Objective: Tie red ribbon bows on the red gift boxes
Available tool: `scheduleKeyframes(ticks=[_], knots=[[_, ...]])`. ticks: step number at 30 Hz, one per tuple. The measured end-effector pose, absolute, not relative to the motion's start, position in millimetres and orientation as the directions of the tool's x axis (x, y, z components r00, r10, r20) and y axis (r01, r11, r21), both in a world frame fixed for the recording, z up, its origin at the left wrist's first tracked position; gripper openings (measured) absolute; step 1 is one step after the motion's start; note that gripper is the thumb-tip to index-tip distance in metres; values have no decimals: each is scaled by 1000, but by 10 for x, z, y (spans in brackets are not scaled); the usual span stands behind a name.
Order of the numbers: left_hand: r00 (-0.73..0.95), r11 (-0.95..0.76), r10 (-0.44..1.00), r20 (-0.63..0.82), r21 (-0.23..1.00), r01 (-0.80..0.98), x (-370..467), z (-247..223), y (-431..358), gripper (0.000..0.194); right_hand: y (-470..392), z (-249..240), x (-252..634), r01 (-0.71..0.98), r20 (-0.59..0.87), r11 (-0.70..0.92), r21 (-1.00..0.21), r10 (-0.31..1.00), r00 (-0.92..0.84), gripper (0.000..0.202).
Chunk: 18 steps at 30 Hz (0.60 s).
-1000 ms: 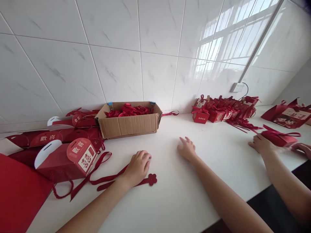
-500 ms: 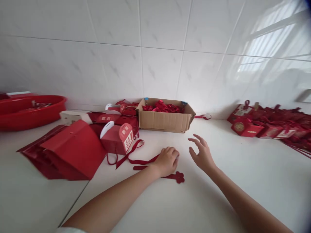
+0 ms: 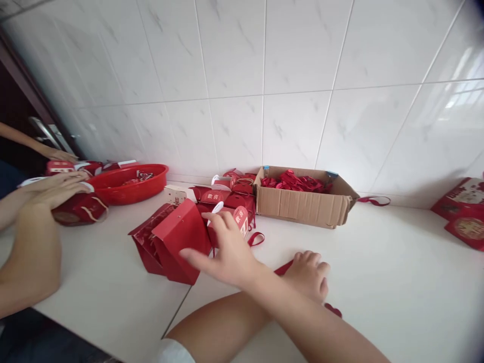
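Note:
My right hand (image 3: 229,249) reaches across my left forearm, its thumb and fingers spread and holding nothing. It is in front of a small red gift box (image 3: 241,218) and beside the tall folded red cartons (image 3: 180,242); I cannot tell whether it touches either. My left hand (image 3: 308,275) rests on the white tabletop with its fingers curled down. A dark red strip (image 3: 283,268) runs under that hand, and its flower-shaped end (image 3: 333,310) shows on the near side. What the left fingers enclose is hidden. A red ribbon loop (image 3: 256,239) lies beside the gift box.
Behind stands a cardboard box (image 3: 302,205) of red ribbons (image 3: 293,180) against the tiled wall. A red basin (image 3: 130,194) is at left. Another person's hands (image 3: 56,189) hold a dark red box (image 3: 79,207) there. More red boxes (image 3: 467,214) sit at far right.
The view has swung left, bringing another person's arms into sight. My right hand has crossed leftward over my left arm to the red boxes. My left hand stays over the strip.

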State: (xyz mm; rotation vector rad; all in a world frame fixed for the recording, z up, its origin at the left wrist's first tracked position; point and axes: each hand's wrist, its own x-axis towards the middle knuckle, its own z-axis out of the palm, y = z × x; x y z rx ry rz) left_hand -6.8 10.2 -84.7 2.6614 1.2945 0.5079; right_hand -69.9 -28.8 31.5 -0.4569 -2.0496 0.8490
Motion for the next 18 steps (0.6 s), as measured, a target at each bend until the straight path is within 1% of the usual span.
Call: scheduleKeyframes(ticks=[1, 2, 3, 4, 6, 8, 9, 10, 12, 15, 18], knots=[[576, -623, 781, 239, 255, 739, -68, -834, 89, 24, -381, 359, -841, 17, 568, 702, -712, 590, -574, 83], [579, -625, 780, 237, 242, 742, -69, -827, 78, 24, -460, 401, -971, 33, 557, 701, -713, 594, -581, 91], [583, -627, 778, 235, 231, 744, -71, -826, 71, 25, -523, 438, -1087, 58, 534, 691, -720, 606, -590, 94], [585, -628, 777, 232, 222, 746, -74, -830, 68, 25, -566, 468, -1189, 94, 494, 669, -737, 628, -602, 93], [590, -631, 774, 228, 211, 746, -81, -851, 73, 26, -595, 497, -1340, 192, 348, 583, -790, 682, -643, 87], [598, -638, 769, 226, 210, 741, -86, -871, 83, 26, -571, 483, -1412, 281, 206, 504, -816, 710, -674, 74], [600, -640, 768, 225, 212, 739, -88, -876, 86, 26, -550, 463, -1418, 305, 178, 496, -813, 711, -680, 65], [600, -640, 768, 225, 214, 738, -89, -875, 87, 26, -527, 439, -1406, 310, 185, 510, -802, 707, -683, 57], [600, -637, 770, 217, 219, 739, -88, -858, 81, 26, -487, 391, -1338, 285, 263, 574, -768, 688, -677, 47], [590, -622, 783, 198, 246, 743, -84, -822, 65, 25, -438, 345, -1166, 208, 365, 635, -744, 647, -670, 46], [568, -604, 796, 210, 330, 725, -79, -813, 66, 24, -364, 360, -923, 39, 462, 618, -785, 627, -627, 49]])
